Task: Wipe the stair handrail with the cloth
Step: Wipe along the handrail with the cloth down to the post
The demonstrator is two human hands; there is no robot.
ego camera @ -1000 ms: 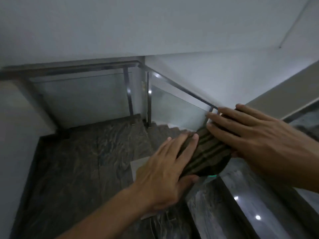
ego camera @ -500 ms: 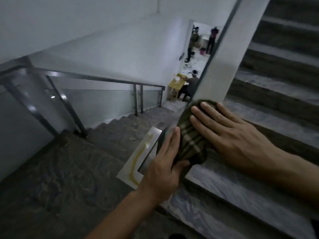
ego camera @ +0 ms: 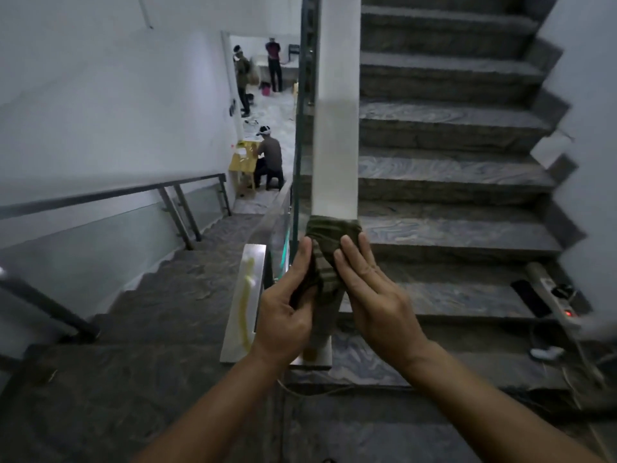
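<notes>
The cloth (ego camera: pixel 325 252), dark green with paler stripes, is draped over the lower part of the handrail (ego camera: pixel 335 128), a wide pale rail that rises ahead beside the upper flight of stairs (ego camera: pixel 450 162). The cloth is wrapped over the top of the rail and hangs down on its left side.

It is held from 2 sides. The left hand (ego camera: pixel 287 309) is curled partly closed, with the fingers pressed on the hanging fold and the thumb side tucked under it. The right hand (ego camera: pixel 374 295) is laid almost flat and open, its fingertips (ego camera: pixel 347 243) pressing the cloth against the rail from the right; nothing is gripped inside it.

Below the hands, the short end of the rail is seen down to its cap, and beside it lies a steel rail (ego camera: pixel 245 295) with a yellowish smear, belonging to the lower flight.

As a judgement, the wiping is at an early stage on this rail: only the bottom stretch is covered by the cloth, and the whole long part above it is not yet reached. Whether the part below the cloth is already clean cannot be told in this dim light.
</notes>
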